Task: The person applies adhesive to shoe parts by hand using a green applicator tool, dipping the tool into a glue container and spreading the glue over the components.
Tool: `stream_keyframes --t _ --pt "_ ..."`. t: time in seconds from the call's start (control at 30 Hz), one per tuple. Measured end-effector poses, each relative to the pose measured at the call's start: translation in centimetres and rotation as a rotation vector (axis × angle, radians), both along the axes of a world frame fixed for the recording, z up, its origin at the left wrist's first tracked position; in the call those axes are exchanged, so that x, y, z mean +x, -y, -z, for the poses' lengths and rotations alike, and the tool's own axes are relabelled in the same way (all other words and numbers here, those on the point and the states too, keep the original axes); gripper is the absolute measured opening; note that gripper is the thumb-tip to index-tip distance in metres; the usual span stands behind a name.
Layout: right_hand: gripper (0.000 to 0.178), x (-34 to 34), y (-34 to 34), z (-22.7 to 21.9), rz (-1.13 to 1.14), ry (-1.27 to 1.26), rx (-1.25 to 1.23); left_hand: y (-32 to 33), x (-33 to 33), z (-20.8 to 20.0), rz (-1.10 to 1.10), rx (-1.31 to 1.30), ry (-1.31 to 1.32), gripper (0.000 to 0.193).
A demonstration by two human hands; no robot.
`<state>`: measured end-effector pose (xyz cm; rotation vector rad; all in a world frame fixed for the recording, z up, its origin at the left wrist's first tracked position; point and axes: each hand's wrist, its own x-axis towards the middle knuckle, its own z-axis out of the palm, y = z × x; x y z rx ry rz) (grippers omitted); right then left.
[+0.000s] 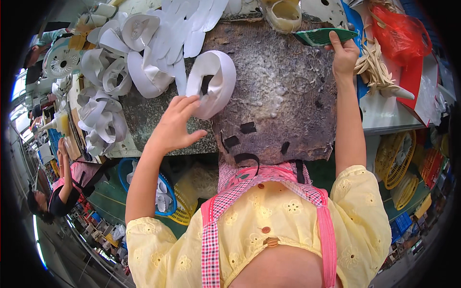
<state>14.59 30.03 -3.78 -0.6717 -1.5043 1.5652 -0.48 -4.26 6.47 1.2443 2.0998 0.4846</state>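
Note:
My left hand point(177, 124) reaches over the table's front with fingers stretched and thumb apart. Its fingertips meet the lower edge of a curled white piece point(224, 89), a ring-like band of stiff sheet standing on the work surface; I cannot tell whether they press on it. At the far right, my right hand point(345, 54) is closed round a flat green scraper point(322, 37), thumb on top. Between my hands lies a worn brown ribbed mat point(307, 113), crusted with pale dried glue. Beyond it stands a clear tub point(287, 13) with yellowish glue.
Several curled white pieces point(139, 31) crowd the left, beside overlapping flat white pieces point(199, 24). Beige strips point(372, 67), a white nozzle point(401, 92) and a red plastic bag point(396, 33) lie right. Below are a blue basket point(165, 185) and yellow baskets point(399, 161). Another person point(62, 189) works left.

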Motion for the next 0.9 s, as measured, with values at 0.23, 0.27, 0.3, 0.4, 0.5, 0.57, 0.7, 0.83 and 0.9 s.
stream_keyframes --t 0.23,0.27,0.3,0.4,0.5,0.57,0.7,0.83,0.9 --pt "0.011 0.6 2.5 -0.4 -0.022 -0.035 -0.076 -0.2 -0.3 3.6 0.583 0.153 -0.496 0.023" --pt "0.011 1.0 2.6 -0.3 -0.020 -0.033 -0.074 -0.3 0.1 3.3 0.584 0.122 -0.484 0.020" --pt "0.011 1.4 2.6 -0.3 -0.037 -0.028 -0.081 -0.5 0.7 3.2 0.584 0.091 -0.471 0.016" --pt "0.011 2.3 3.3 -0.3 -0.052 -0.027 -0.115 -1.5 2.6 3.6 0.341 0.330 -0.640 0.015" --pt "0.010 2.5 5.0 -0.3 -0.096 -0.036 -0.166 -1.5 4.1 6.4 0.013 0.199 -0.451 0.013" --pt "0.011 2.3 6.5 -0.3 -0.119 -0.045 -0.227 -2.5 4.5 5.8 -0.303 -0.097 -0.184 0.019" --pt "0.012 1.5 9.8 -1.4 -0.214 -0.057 -0.294 -3.2 3.7 4.5 -0.826 0.202 0.907 0.042" --pt "0.011 -0.4 13.2 -2.2 -0.376 -0.045 -0.396 -2.6 3.1 4.3 -0.864 0.255 1.043 0.047" --pt "0.011 -1.4 14.3 -2.3 -0.434 -0.034 -0.434 -2.3 3.3 3.7 -0.791 0.337 1.194 0.046"
